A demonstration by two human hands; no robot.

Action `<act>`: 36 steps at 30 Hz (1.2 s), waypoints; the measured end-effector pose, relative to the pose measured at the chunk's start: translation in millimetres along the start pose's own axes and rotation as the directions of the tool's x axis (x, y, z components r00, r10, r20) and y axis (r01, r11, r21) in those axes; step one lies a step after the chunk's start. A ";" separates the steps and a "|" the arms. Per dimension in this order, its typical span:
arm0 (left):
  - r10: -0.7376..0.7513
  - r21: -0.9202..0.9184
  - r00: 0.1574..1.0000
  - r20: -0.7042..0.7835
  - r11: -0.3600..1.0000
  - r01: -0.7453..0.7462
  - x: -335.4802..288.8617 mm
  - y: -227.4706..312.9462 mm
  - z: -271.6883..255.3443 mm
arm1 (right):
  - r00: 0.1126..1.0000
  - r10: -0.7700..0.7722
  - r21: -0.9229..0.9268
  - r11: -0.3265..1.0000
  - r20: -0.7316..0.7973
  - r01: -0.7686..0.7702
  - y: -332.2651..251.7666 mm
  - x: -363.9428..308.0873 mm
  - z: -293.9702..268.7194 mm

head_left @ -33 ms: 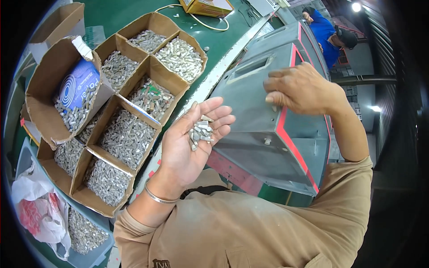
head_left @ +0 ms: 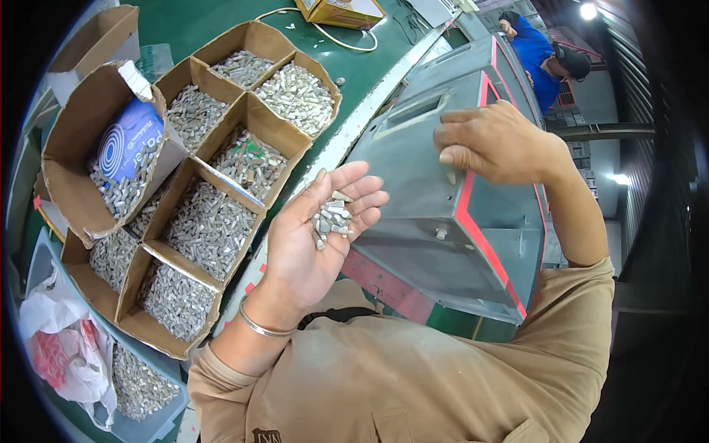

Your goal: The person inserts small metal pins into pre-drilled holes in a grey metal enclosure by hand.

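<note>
My left hand [head_left: 306,232] is palm up with its fingers loosely cupped, holding a small heap of short grey-white plugs [head_left: 332,219]. Over the grey metal housing [head_left: 421,170] with red edge strips, my right hand [head_left: 498,144] has its fingers curled and thumb bent in. Nothing shows between those fingers, though their inner side is hidden. Just below the thumb, a single tapered plug [head_left: 451,178] stands at the panel beside the red strip. Lower on the same panel another light plug [head_left: 441,234] sticks out.
At left, a divided cardboard box [head_left: 214,277] holds many similar plugs. Another open carton [head_left: 66,159] rests over it. A blue-grey bin [head_left: 166,413] with a plastic bag [head_left: 55,317] stands nearer. Far right, a person in blue [head_left: 533,55] leans in.
My right hand has lifted slightly, its thumb coming a little off the plug beneath it. The left hand and its heap stay in place.
</note>
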State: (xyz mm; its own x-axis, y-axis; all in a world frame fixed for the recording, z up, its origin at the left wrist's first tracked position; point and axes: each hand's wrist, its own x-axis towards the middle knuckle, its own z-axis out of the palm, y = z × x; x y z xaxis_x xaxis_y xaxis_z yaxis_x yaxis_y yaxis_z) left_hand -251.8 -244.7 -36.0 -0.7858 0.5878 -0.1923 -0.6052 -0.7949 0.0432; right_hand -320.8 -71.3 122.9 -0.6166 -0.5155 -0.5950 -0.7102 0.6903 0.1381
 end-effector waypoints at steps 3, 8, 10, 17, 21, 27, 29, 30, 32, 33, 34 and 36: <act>-0.003 0.004 1.000 -0.010 1.000 0.003 -0.2 -3.0 -1.0 | 0.986 -0.117 0.163 0.977 -0.118 0.136 9.9 1.1 0.3; 0.022 -0.011 1.000 -0.015 1.000 -0.022 -1.5 -3.5 0.1 | 0.992 -0.129 0.421 0.900 0.016 0.110 5.8 4.9 1.9; 0.034 0.001 0.999 -0.025 0.999 -0.034 -2.0 -5.5 2.0 | 0.993 -0.113 0.451 0.889 0.045 0.081 2.9 3.6 -1.5; 0.024 -0.029 1.000 0.004 0.999 -0.024 -0.4 -6.5 0.6 | 0.990 -0.123 0.303 0.943 -0.072 0.139 2.2 4.2 10.4; 0.035 -0.021 0.999 -0.003 0.999 -0.035 -1.2 -7.8 2.6 | 0.984 -0.166 0.344 0.923 -0.059 0.176 5.3 2.7 9.4; 0.039 -0.033 0.999 0.008 0.999 -0.039 -2.1 -9.3 4.4 | 0.989 -0.144 0.174 0.975 0.020 0.139 -6.1 7.3 5.6; 0.037 -0.020 0.999 0.012 0.999 -0.037 -3.8 -8.5 3.7 | 0.995 -0.102 0.081 0.992 0.014 0.100 -6.5 8.5 8.3; 0.035 -0.008 0.999 0.015 0.999 -0.035 -4.4 -7.9 3.4 | 0.995 -0.103 0.079 0.992 0.013 0.101 -6.3 9.5 9.2; 0.041 -0.010 0.999 0.017 0.999 -0.041 -5.4 -6.6 2.3 | 0.994 -0.105 0.021 0.994 0.020 0.104 -6.4 12.3 10.7; 0.044 -0.012 0.999 0.019 0.999 -0.044 -6.2 -6.1 1.7 | 0.994 -0.108 0.020 0.994 0.022 0.107 -6.6 13.9 10.8; 0.046 -0.015 0.999 0.018 0.999 -0.046 -6.8 -5.4 1.2 | 0.993 -0.081 -0.008 0.997 0.087 0.082 -6.7 15.7 10.6; 0.052 -0.029 0.998 0.044 0.998 -0.050 -8.6 -2.2 0.2 | 0.987 -0.060 -0.040 0.997 0.148 0.066 -7.3 19.4 10.7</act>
State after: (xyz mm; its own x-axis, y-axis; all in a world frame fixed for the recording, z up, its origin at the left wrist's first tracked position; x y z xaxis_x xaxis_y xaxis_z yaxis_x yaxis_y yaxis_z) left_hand -243.8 -248.0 -34.2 -0.8209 0.5520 -0.1464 -0.5608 -0.8276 0.0240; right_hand -324.0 -81.0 101.8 -0.5158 -0.4748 -0.7131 -0.7628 0.6335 0.1300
